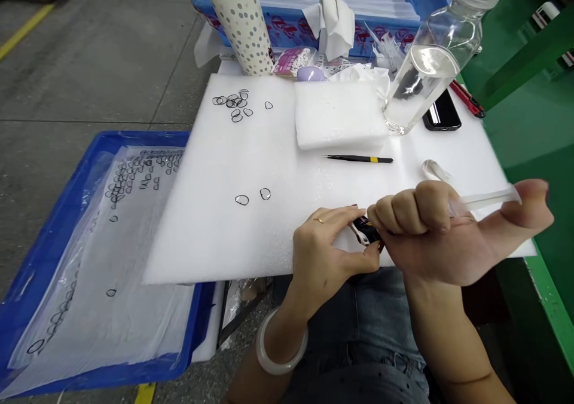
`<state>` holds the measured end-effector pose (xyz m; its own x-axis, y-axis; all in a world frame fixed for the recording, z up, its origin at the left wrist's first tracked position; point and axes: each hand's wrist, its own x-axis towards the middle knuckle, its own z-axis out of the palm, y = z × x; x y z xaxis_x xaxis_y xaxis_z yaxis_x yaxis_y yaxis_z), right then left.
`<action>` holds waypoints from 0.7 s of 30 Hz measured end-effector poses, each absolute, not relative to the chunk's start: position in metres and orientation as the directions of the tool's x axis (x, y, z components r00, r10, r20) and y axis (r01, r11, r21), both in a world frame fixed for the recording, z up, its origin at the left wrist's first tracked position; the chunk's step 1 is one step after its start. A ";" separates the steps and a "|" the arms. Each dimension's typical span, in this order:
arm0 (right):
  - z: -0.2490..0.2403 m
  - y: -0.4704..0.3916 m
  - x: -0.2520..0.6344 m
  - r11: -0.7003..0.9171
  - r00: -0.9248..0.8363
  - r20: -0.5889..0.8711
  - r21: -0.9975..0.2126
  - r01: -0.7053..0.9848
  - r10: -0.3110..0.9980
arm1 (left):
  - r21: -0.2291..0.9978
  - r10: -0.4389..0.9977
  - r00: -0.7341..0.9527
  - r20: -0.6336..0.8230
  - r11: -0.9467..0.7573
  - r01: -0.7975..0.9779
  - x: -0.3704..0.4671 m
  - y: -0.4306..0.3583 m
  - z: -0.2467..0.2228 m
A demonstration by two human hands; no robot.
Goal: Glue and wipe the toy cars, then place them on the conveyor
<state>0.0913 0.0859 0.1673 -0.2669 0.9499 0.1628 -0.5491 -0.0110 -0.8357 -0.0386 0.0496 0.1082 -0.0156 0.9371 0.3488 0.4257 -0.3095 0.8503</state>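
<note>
My left hand (329, 245) is closed, its fingers and thumb gripping a small black part with a pale edge (365, 230) by the front of the white foam board (201, 236). Right beside it, my right hand (430, 233) has its fingers curled in, with the fingertips against or very near the part. A translucent strip (488, 199) runs from that fist to the outstretched thumb; its loose curl (434, 169) shows behind the knuckles. Two thin black rings (242, 200) lie left of my hands, and black tweezers (359, 159) rest beyond them.
Several more rings (233, 101) lie at the board's far left. Behind stand a foam block (341, 114), a dotted bottle (242, 24), a clear bottle of liquid (421, 69) and a blue bin (287, 18). A blue tray (188, 338) with rings sits lower left. A phone (442, 112) lies right.
</note>
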 end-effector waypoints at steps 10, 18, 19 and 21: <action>0.175 0.079 0.090 -0.027 -0.230 0.113 -0.847 -0.532 0.967 | 0.844 0.940 -0.016 0.340 -0.297 0.446 -0.038 0.049 0.107; 0.174 0.075 0.088 0.006 -0.191 0.117 -0.865 -0.502 0.975 | 0.839 0.939 -0.031 0.343 -0.292 0.458 -0.037 0.049 0.108; 0.173 0.075 0.088 0.012 -0.190 0.125 -0.864 -0.504 0.974 | 0.840 0.939 -0.031 0.343 -0.291 0.458 -0.037 0.049 0.108; 0.172 0.075 0.090 0.025 -0.190 0.141 -0.859 -0.511 0.972 | 0.841 0.939 -0.031 0.342 -0.291 0.457 -0.037 0.049 0.107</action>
<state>0.0895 0.0750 0.1718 -0.1895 0.9717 0.1410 -0.5109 0.0251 -0.8593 -0.0366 0.0486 0.1074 -0.0315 0.9392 0.3418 0.4570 -0.2906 0.8406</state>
